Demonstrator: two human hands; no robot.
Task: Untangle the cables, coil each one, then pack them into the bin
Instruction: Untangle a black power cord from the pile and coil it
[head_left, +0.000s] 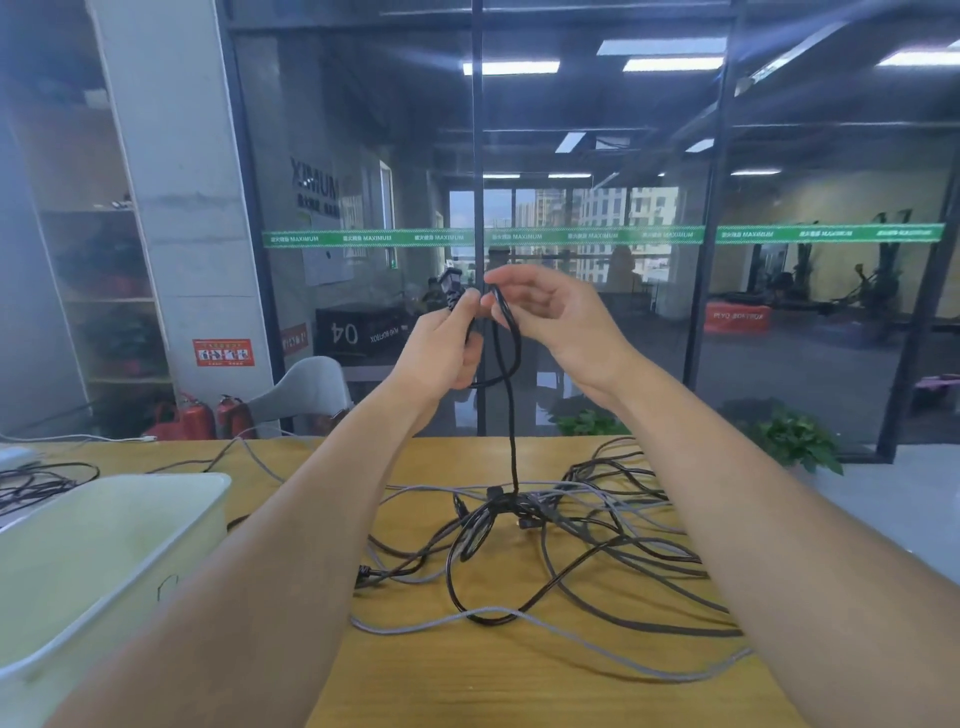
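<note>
Both hands are raised above the wooden table (519, 691). My left hand (441, 348) grips the plug end of a black cable (511, 415), with the plug sticking up past my fingers. My right hand (550, 312) pinches the same cable just to the right, between thumb and forefinger, the other fingers relaxed. A small loop of the cable hangs between the hands, and one strand drops straight down into a tangle of black and grey cables (571, 540) on the table. A pale green bin (171, 535) stands at the left.
More dark cables (36, 483) lie at the table's far left edge. A glass wall stands beyond the table, with a white chair (306, 389), red fire extinguishers (192, 418) and green plants (795, 436) on the floor behind.
</note>
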